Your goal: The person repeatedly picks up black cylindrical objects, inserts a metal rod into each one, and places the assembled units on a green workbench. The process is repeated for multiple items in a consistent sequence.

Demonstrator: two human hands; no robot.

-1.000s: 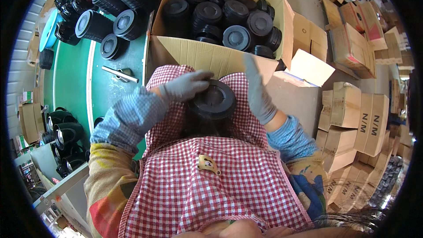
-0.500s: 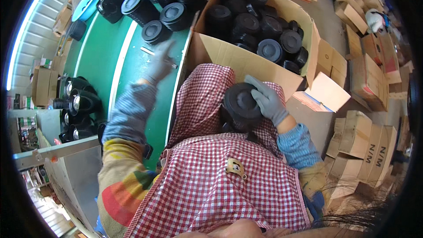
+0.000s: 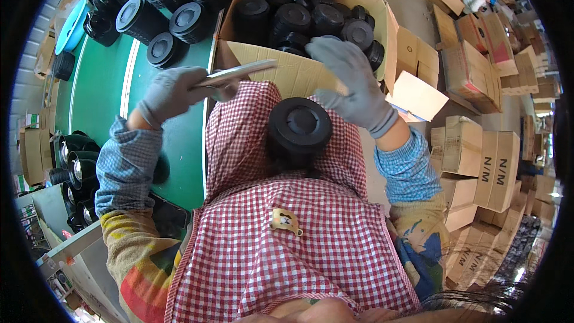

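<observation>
My gloved left hand [image 3: 182, 91] is closed around a thin, flat, silvery bar [image 3: 242, 72], whose free end points right over the box's near flap; its exact kind is unclear. On my lap, between my knees, stands a round black lidded part [image 3: 299, 124] with a ringed top, and neither hand touches it. To the right of it and above, my gloved right hand [image 3: 350, 84] is raised with fingers stretched out and nothing in it. A red-and-white checked apron [image 3: 287, 245] covers my lap.
A large open cardboard box [image 3: 257, 54] of round black parts stands ahead. Stacked black discs [image 3: 190, 23] and a blue basin [image 3: 72, 24] are on the green table [image 3: 98, 78] at left. Black housings [image 3: 78, 167] lie nearer. Several cartons [image 3: 478, 161] are piled at right.
My left hand has picked up the silvery bar from the table and brought it rightward. My right hand has let go of the black part and lifted away. The view has shifted.
</observation>
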